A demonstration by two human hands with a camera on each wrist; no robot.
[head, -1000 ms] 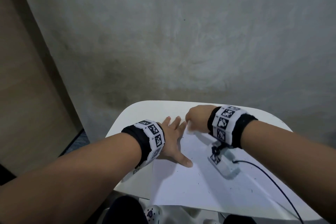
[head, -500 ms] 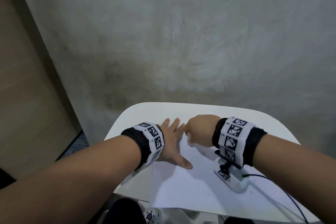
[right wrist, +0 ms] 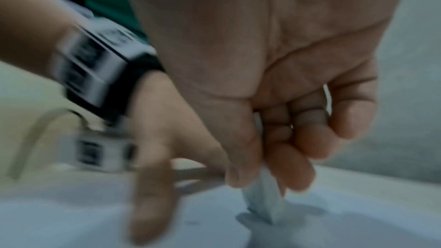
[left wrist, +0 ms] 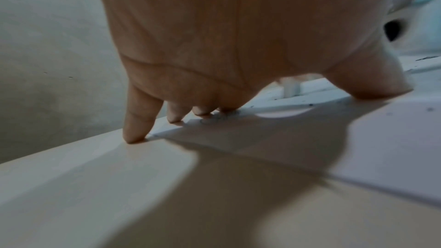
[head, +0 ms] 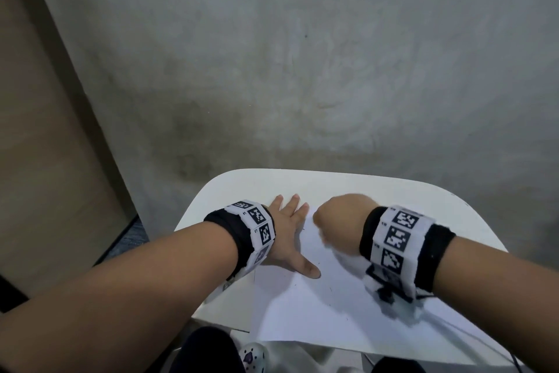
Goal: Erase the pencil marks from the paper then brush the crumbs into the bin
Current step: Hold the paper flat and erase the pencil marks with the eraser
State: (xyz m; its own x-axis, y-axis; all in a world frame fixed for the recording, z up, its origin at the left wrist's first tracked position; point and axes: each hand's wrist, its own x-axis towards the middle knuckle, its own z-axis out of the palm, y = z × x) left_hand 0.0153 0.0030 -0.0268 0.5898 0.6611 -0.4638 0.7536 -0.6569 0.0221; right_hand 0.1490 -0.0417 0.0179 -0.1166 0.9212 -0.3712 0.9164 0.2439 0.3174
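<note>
A white sheet of paper point(head: 317, 309) lies on the small white table point(head: 302, 185). My left hand point(head: 290, 236) presses flat on the paper's left edge, fingers spread and straight; in the left wrist view its fingertips point(left wrist: 133, 135) touch paper point(left wrist: 393, 150) and table. My right hand point(head: 338, 224) is curled round a white eraser point(right wrist: 264, 201), pinched between thumb and fingers, its lower corner on the paper point(right wrist: 358, 229). Dark crumbs point(left wrist: 310, 104) speckle the sheet. In the head view the eraser is hidden under the fist.
A grey wall point(head: 302, 70) stands right behind the table. A beige panel point(head: 36, 130) is at the left. A thin black cable point(head: 472, 339) runs over the paper's right part. Below the table's near edge a patterned shoe point(head: 251, 357) shows. No bin is in view.
My right hand has slid with the eraser toward me and to the right over the paper. The left hand has stayed pressed in place.
</note>
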